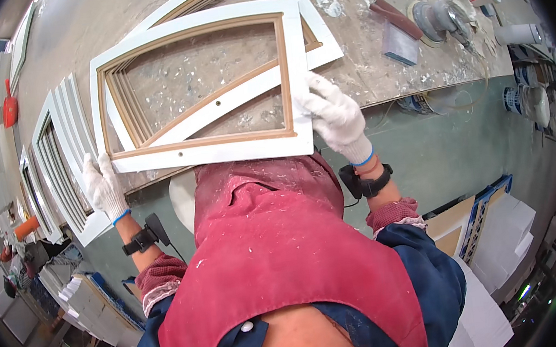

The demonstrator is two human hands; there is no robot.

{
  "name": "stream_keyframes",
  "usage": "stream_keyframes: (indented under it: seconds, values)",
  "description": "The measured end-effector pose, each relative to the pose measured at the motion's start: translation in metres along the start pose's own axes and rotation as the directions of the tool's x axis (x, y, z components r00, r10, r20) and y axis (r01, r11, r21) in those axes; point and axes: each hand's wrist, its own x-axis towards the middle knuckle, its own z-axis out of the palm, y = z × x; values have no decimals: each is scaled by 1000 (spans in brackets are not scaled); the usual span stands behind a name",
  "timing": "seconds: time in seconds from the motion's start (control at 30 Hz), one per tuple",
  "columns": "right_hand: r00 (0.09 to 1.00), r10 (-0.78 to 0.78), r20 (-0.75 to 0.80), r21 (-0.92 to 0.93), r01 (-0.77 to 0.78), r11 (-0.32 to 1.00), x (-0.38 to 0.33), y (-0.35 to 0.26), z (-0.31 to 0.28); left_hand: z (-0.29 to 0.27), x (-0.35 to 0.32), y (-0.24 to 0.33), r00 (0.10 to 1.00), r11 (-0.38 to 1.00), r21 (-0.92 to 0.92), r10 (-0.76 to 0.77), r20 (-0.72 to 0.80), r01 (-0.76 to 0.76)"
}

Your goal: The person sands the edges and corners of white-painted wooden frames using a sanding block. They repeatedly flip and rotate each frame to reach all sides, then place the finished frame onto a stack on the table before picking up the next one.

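Both my hands wear white knit gloves and grip a white frame [222, 153] with a tan inner edge and one slanted side. My left hand [103, 188] has its fingers on the frame's near left corner. On the right side bar, my right hand [333, 111] holds with its fingers, the thumb largely hidden. Under this frame, a stack of similar white frames [324, 47] lies turned at an angle on the worktable [376, 77]. Its surface is spattered with white specks.
More white frames [66, 127] lean in a row at the left. A sander [437, 19], a grey-blue block [400, 42] and a dark red roll [395, 18] lie at the right. A red-handled tool [10, 105] sits far left. White boards [501, 235] stand on the floor at the right.
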Motion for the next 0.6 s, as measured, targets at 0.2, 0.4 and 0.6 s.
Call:
stream_keyframes:
  seconds: [0.2, 0.4, 0.6]
  values:
    - [998, -50, -34, -21, 49, 999, -8, -18, 0, -79, -24, 116, 764, 706, -554, 620, 181, -441]
    - [990, -125, -62, 7, 126, 992, 10, -41, -9, -78, -59, 202, 355, 400, -628, 912, 204, -667]
    - [996, -58, -67, 242, 72, 968, 28, -66, -29, -71, -64, 197, 485, 474, -565, 863, 144, -675]
